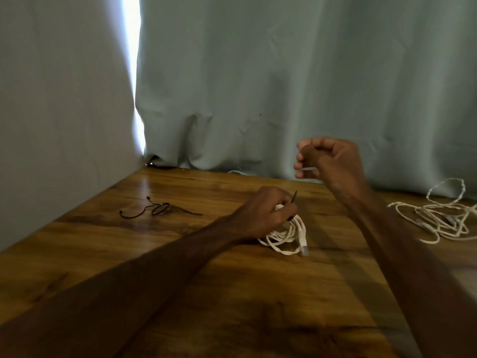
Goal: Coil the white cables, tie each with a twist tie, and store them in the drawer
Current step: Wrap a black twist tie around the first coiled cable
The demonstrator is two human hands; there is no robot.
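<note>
Now, left hand [265,213]: knuckles up, low over the middle of the table [180,275], fingers curled round the top of the coiled cable [291,235].
Coiled cable: white, wound in a small bundle of loops. It lies on the wood directly under and just right of the left hand, with the lower loops and a connector end spilling toward the near edge.
Twist tie [294,197]: thin and dark, sticking up at a slant from between the left fingertips, above the bundle.
Right hand [333,158]: raised clear of the surface, beyond and right of the bundle and apart from it. Fingers bent inward, pinching a pale strip [308,168]. The strip is too blurred to name.
Loose cable [438,218]: white, uncoiled, sprawled in open loops at the far right edge, well apart from both hands.
Spare ties [160,209]: dark, bent wires toward the far left corner, untouched.
Backdrop: grey-green curtain [284,73] hanging along the far edge; plain wall [51,99] along the left edge.
</note>
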